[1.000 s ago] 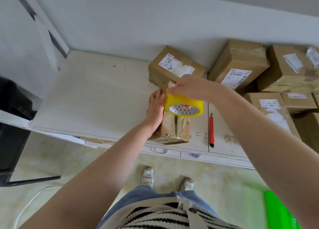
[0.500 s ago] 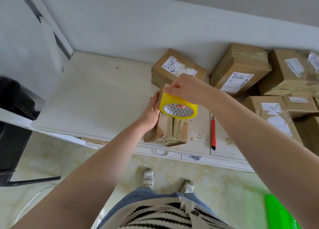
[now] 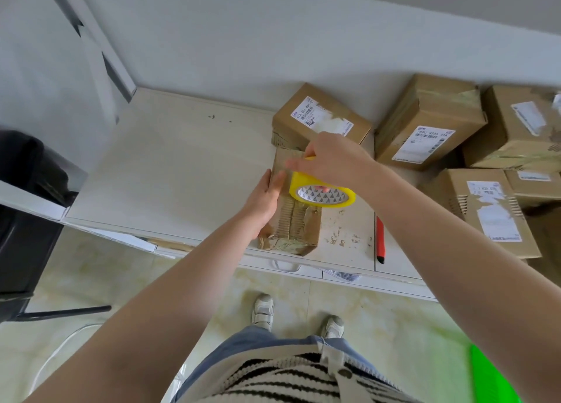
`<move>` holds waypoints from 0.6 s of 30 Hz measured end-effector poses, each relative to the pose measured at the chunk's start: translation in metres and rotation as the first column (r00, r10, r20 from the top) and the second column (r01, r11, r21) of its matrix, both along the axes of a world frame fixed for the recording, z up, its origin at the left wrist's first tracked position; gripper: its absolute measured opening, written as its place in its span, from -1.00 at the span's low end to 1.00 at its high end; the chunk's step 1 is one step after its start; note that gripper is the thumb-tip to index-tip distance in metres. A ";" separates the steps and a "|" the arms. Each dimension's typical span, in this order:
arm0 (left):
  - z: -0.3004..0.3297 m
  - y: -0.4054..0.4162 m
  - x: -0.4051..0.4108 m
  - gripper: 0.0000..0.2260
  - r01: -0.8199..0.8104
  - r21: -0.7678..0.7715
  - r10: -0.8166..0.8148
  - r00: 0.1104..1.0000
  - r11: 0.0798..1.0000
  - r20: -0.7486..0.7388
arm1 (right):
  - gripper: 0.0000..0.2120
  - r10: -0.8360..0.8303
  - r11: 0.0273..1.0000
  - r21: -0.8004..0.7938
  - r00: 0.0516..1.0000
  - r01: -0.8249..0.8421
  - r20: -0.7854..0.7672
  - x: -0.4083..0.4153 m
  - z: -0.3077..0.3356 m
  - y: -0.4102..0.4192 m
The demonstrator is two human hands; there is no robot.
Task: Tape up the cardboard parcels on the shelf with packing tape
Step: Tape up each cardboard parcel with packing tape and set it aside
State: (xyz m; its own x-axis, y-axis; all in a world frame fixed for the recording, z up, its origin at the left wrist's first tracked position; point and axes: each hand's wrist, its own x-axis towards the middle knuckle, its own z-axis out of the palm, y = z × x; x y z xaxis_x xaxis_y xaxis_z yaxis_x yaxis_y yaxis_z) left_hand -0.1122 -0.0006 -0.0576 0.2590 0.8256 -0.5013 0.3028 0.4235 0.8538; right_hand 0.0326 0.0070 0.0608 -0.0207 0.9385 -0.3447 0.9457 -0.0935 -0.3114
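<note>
A small worn cardboard parcel (image 3: 293,229) lies near the front edge of the white shelf (image 3: 170,172), its top stripped to corrugation and old tape. My left hand (image 3: 263,199) presses flat against the parcel's left side. My right hand (image 3: 329,160) grips a yellow roll of packing tape (image 3: 321,190) from above and holds it over the parcel's top. A fingertip shows through the roll's core. Part of the parcel's top is hidden under the roll and my hand.
Several more labelled cardboard parcels (image 3: 321,117) (image 3: 428,123) (image 3: 491,211) crowd the shelf's back and right. A red utility knife (image 3: 380,240) lies right of the parcel. A black bin (image 3: 27,208) stands at left, a green object (image 3: 491,375) at the lower right on the floor.
My right hand has carried the tape roll a little right and back over the parcel. My left hand stays on the parcel's left side.
</note>
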 end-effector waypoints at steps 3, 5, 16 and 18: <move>-0.003 0.002 -0.002 -0.51 -0.031 0.053 0.031 1.000 0.998 0.005 | -0.44 0.017 1.000 0.002 0.999 -0.017 -0.043 0.013 0.002 -0.002; -0.002 0.002 -0.002 -0.56 -0.022 0.076 0.023 1.000 0.997 -0.010 | -0.43 0.020 1.000 -0.008 1.000 -0.020 -0.003 0.025 0.002 -0.009; -0.003 0.001 -0.004 -0.52 -0.020 0.106 0.031 0.995 0.994 -0.096 | -0.45 -0.077 0.987 -0.142 0.997 0.079 0.020 0.060 -0.047 -0.020; -0.001 0.001 -0.004 -0.55 -0.016 0.140 0.035 0.991 0.990 -0.133 | -0.45 -0.104 0.982 -0.157 0.994 0.101 -0.013 0.062 -0.056 -0.021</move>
